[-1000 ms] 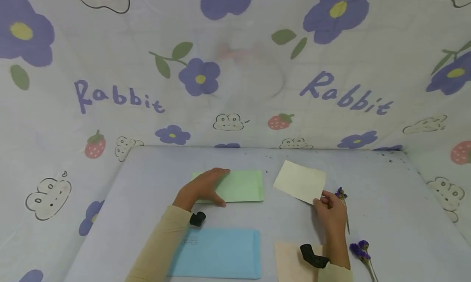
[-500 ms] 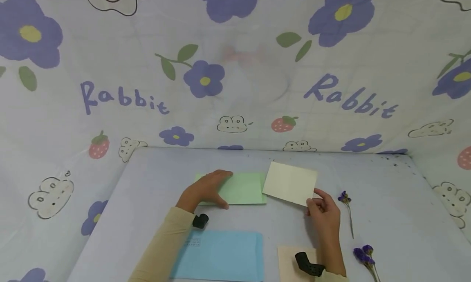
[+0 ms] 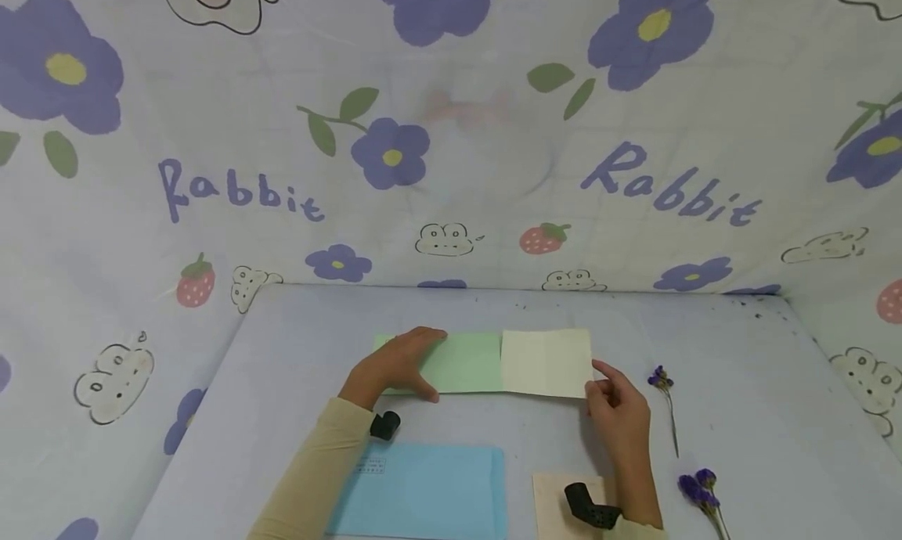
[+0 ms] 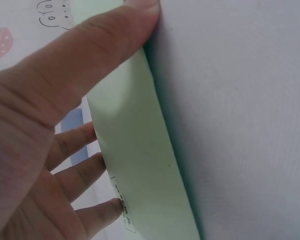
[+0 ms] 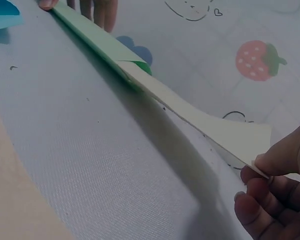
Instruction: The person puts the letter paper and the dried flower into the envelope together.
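Observation:
A pale green envelope (image 3: 465,362) lies at the far middle of the table. My left hand (image 3: 395,366) grips it across its width, thumb at the near edge and fingers at the far edge. A small printed box shows on the envelope in the left wrist view. My right hand (image 3: 622,411) pinches the lower right corner of a cream card (image 3: 546,362). In the right wrist view the card (image 5: 205,117) slants up from the table, its left end at the envelope's bulging open mouth (image 5: 140,65). How far the end sits inside cannot be told.
A larger blue envelope (image 3: 423,489) lies nearer, below the left hand. Beside it is a peach card (image 3: 553,497), partly under the right wrist and its black camera mount (image 3: 590,509). Dried purple flowers (image 3: 661,379) lie at right. A printed cloth wall (image 3: 486,172) closes the back.
My right hand has brought the cream card leftward and straightened it, so its left edge meets the green envelope's right end. My left hand keeps its hold on the envelope.

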A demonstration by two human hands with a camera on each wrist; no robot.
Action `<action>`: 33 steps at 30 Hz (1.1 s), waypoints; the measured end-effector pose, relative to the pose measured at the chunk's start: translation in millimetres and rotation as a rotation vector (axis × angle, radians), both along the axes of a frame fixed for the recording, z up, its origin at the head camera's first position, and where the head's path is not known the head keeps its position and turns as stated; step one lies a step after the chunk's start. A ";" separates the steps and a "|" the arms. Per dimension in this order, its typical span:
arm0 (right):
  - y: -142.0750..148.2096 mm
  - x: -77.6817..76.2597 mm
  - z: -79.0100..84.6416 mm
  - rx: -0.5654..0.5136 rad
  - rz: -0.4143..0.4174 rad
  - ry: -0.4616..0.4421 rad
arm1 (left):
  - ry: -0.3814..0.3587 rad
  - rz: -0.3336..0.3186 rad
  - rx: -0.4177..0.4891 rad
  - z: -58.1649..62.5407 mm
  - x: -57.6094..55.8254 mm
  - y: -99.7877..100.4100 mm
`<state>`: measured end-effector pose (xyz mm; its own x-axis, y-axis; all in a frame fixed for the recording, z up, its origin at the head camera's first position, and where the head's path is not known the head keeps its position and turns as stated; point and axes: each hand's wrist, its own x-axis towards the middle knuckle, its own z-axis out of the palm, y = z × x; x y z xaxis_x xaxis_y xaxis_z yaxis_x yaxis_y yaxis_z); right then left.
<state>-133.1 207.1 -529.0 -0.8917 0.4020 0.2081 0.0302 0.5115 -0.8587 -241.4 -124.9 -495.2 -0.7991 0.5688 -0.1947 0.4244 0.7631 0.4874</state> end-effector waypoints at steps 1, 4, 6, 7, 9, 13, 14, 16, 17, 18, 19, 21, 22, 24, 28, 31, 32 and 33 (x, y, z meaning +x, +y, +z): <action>-0.1 -0.3 0.2 0.023 -0.004 0.009 | -0.003 0.002 -0.003 0.9 -0.2 0.2; -1.2 -0.9 0.4 0.068 -0.021 0.030 | -0.009 0.003 -0.013 3.8 -0.7 1.2; -2.6 -1.2 0.4 0.086 -0.027 0.034 | -0.009 0.000 -0.020 4.6 -1.3 1.8; -3.5 -1.4 0.4 0.090 -0.028 0.032 | -0.009 -0.002 -0.023 4.9 -1.4 2.0; -5.2 -2.0 0.6 0.092 -0.022 0.033 | -0.006 -0.005 -0.025 5.0 -1.6 2.2; -7.5 -4.2 -0.2 0.085 -0.012 0.042 | -0.014 -0.002 -0.016 6.7 -0.9 2.4; -7.8 -5.0 -0.4 0.082 -0.011 0.047 | -0.014 -0.002 -0.013 7.0 -0.7 2.4; -8.5 -6.8 -0.8 0.079 -0.009 0.047 | -0.015 -0.001 -0.017 7.3 -0.3 2.3; -9.0 -7.6 -1.0 0.076 -0.006 0.045 | -0.013 -0.001 -0.019 7.2 -0.1 2.1; -9.5 -8.5 -1.1 0.074 -0.003 0.043 | -0.011 0.000 -0.021 7.0 0.1 1.9; -10.1 -9.2 -1.4 0.072 -0.001 0.033 | -0.008 0.001 -0.023 6.6 0.4 1.7; -11.2 -10.3 -1.6 0.065 0.004 0.019 | -0.006 0.001 -0.026 5.5 0.8 1.2; -11.7 -10.6 -1.8 0.063 0.003 0.009 | -0.004 0.001 -0.027 4.9 1.0 1.1; -12.4 -10.7 -2.0 0.063 -0.006 -0.013 | -0.004 0.003 -0.025 4.7 1.5 1.2; -12.4 -10.5 -1.9 0.061 -0.021 -0.028 | -0.003 0.000 -0.028 4.5 1.4 1.5; -12.1 -10.5 -0.3 0.039 -0.017 -0.026 | -0.004 -0.004 -0.034 4.3 0.8 1.3; -11.9 -10.5 0.4 0.029 -0.015 -0.022 | -0.004 -0.005 -0.036 4.2 0.6 1.2; -11.8 -10.7 1.2 0.019 -0.014 -0.019 | -0.005 -0.005 -0.038 4.0 0.4 1.1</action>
<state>-143.9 195.3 -527.8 -0.8898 0.4106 0.1991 0.0535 0.5271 -0.8481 -241.1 -123.8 -491.3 -0.7950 0.5651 -0.2206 0.4260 0.7790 0.4600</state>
